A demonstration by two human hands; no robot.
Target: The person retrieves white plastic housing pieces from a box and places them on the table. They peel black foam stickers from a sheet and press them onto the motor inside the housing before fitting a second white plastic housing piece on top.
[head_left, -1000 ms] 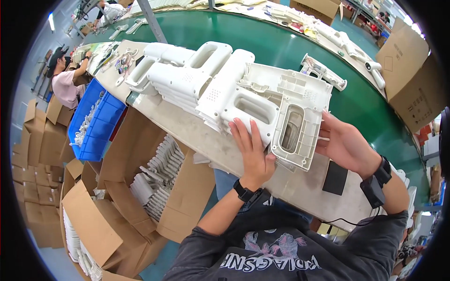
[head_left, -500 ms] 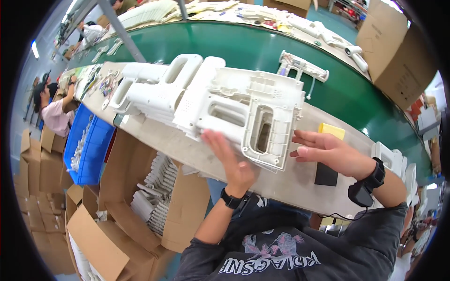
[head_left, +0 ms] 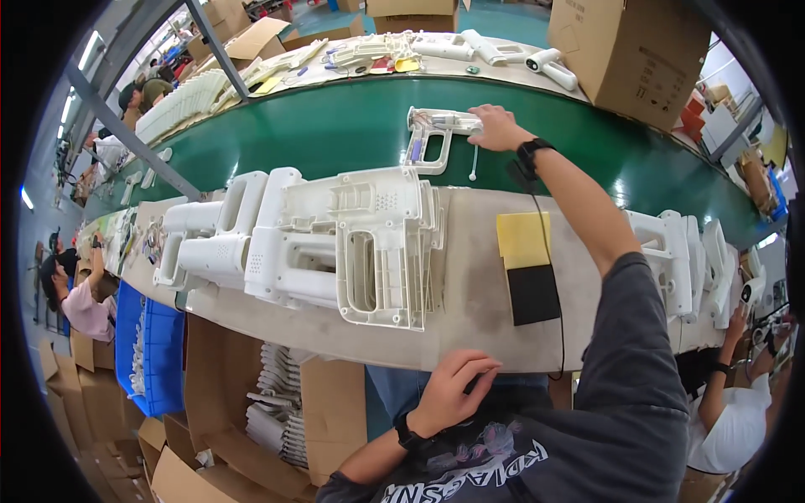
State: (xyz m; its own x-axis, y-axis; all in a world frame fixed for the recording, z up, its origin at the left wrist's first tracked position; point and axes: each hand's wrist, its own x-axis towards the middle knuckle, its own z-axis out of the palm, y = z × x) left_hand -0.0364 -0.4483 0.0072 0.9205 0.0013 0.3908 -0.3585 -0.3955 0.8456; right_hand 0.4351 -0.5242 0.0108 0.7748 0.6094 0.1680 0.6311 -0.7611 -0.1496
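My right hand [head_left: 496, 127] reaches over the green belt, its fingers closed around the right end of a white handle-shaped plastic housing [head_left: 434, 159]. Wires and a purple part show inside this housing, and a thin white lead with a small round tip hangs from it. By the table's front edge my left hand [head_left: 457, 390] is held low, fingers loosely bent and thumb apart, with nothing in it. Left of centre lies a stack of white plastic shells [head_left: 381, 281] with ribbed insides and oval handle openings. More white shells [head_left: 197, 251] lie beyond it to the left.
A yellow pad [head_left: 521, 239] and a black pad [head_left: 534, 295] lie right of the stack, a black cable crossing them. Cardboard boxes [head_left: 335, 411] and a blue bin [head_left: 163, 352] stand below left. White housings [head_left: 662, 251] sit at the right, near a co-worker.
My right hand has moved from beside the shell stack out to the belt and taken hold of the housing. My left hand has drawn back from the stack. The view has shifted.
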